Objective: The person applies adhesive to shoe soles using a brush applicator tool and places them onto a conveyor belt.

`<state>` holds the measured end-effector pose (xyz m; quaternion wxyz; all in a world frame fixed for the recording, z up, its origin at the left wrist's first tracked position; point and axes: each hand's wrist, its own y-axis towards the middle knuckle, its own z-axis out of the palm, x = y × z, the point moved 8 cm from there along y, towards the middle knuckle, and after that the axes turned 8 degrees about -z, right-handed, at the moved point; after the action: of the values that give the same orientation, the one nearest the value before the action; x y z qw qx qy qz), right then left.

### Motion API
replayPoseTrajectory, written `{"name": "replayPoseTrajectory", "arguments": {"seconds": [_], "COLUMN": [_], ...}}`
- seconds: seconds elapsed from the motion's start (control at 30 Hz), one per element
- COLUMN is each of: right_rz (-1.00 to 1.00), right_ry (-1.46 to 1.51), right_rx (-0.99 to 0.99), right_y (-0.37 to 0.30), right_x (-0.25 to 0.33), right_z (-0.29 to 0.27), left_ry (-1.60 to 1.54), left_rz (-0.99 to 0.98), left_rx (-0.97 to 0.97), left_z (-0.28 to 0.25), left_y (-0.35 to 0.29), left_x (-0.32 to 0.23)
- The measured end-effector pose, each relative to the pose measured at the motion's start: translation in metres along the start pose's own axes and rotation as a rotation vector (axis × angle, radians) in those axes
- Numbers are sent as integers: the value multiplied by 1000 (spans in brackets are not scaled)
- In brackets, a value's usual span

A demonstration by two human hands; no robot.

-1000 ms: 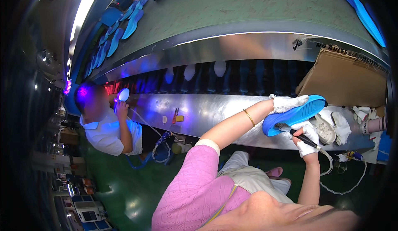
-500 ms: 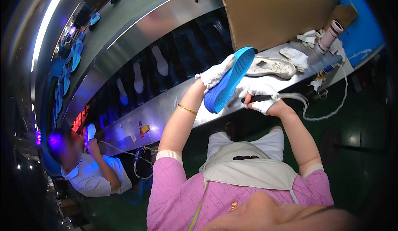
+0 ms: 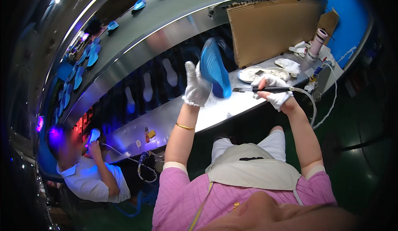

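Observation:
My left hand (image 3: pixel 195 87), in a white glove, holds a blue shoe sole (image 3: pixel 215 69) upright above the metal bench, its thumb pointing up and its other fingers partly hidden by the sole. The sole's curved, ridged face is turned toward me. My right hand (image 3: pixel 273 93) wears a white glove with bare fingertips showing. It is closed around a slim black-handled tool (image 3: pixel 271 89) with a flat grey tip and a pale hose at its back end. That tip points left, close to the sole's lower end. Behind the right hand lies a whitish shoe sole (image 3: pixel 259 73).
A metal bench (image 3: pixel 176 117) runs along a conveyor (image 3: pixel 186 7) carrying blue soles. Cardboard (image 3: pixel 273 32) stands behind the bench. A pink bottle (image 3: pixel 318 42) and white cloths (image 3: pixel 289 65) sit at right. To the left, a co-worker (image 3: pixel 91 169) holds a sole.
My left hand has turned the sole from a slant to upright, so its ridged face shows instead of the holed one. The right hand's tool now shows more plainly. My view has shifted.

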<state>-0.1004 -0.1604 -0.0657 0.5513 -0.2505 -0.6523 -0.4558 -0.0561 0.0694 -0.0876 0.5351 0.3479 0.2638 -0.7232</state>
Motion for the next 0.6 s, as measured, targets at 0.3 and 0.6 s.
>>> {"name": "replayPoseTrajectory", "arguments": {"seconds": [0.3, 0.6], "right_rz": [30, -216], "right_ry": [70, -196], "right_rx": [-137, -360], "right_y": [12, 100], "right_x": [-41, -121], "right_z": [12, -45], "left_ry": [-510, -208], "left_rz": [-277, -293], "left_rx": [32, -180], "left_z": [-44, -55], "left_y": [-32, 35], "left_x": [84, 146]}}
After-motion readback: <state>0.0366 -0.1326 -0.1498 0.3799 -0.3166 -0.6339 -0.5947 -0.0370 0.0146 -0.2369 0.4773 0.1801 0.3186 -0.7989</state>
